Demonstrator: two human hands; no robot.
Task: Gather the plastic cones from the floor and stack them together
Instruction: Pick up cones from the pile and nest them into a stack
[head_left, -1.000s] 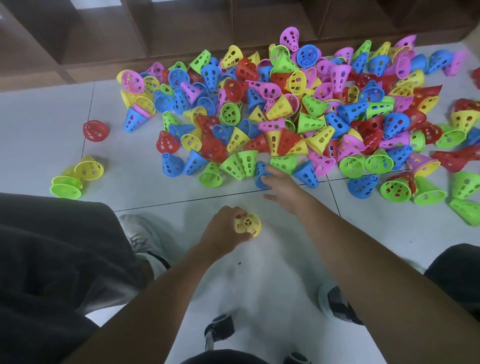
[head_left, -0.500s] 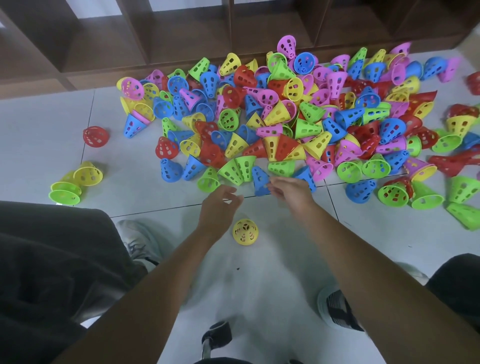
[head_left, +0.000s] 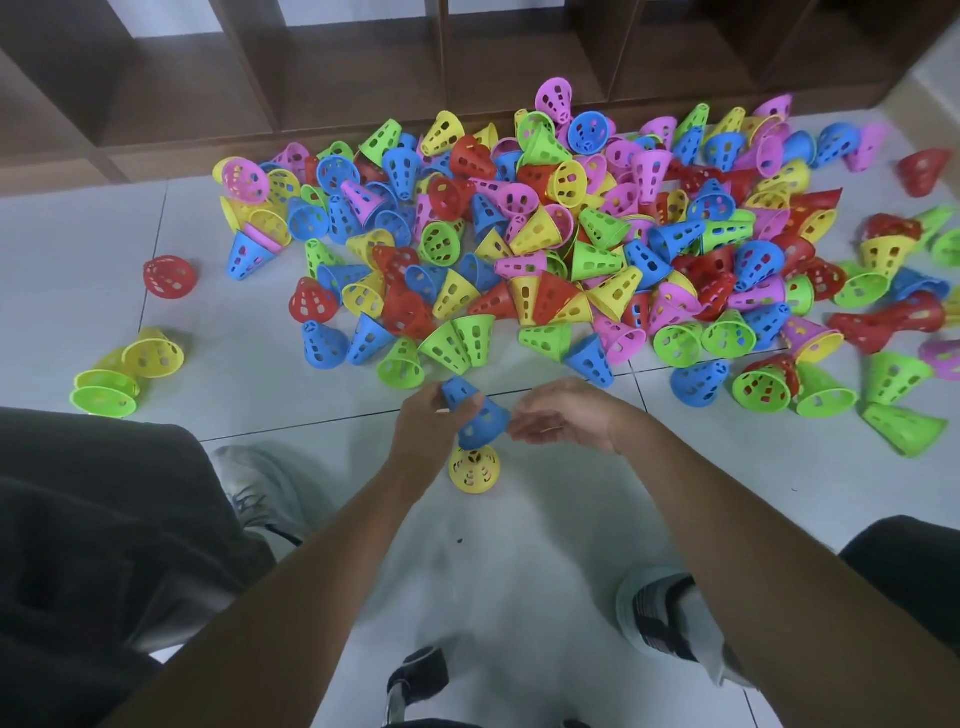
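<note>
A large pile of perforated plastic cones (head_left: 545, 249) in blue, green, yellow, red and pink covers the tiled floor ahead of me. My left hand (head_left: 423, 431) grips a blue cone (head_left: 475, 418) near its narrow tip, tilted, wide end toward the lower right. My right hand (head_left: 563, 415) is beside the cone's wide rim, with relaxed fingers pointing at it and nothing in its grasp. Directly below the blue cone, a yellow cone (head_left: 474, 470) stands on the floor, tip up.
A short stack of yellow and green cones (head_left: 111, 382) lies at the left, and a lone red cone (head_left: 170, 277) lies beyond it. A dark wooden shelf unit (head_left: 363, 78) runs along the back. My shoes (head_left: 260, 499) and knees flank the bare floor below my hands.
My left hand let go of the yellow cone, which now stands on the floor. A blue cone came off the pile's near edge and is now in my left hand above it.
</note>
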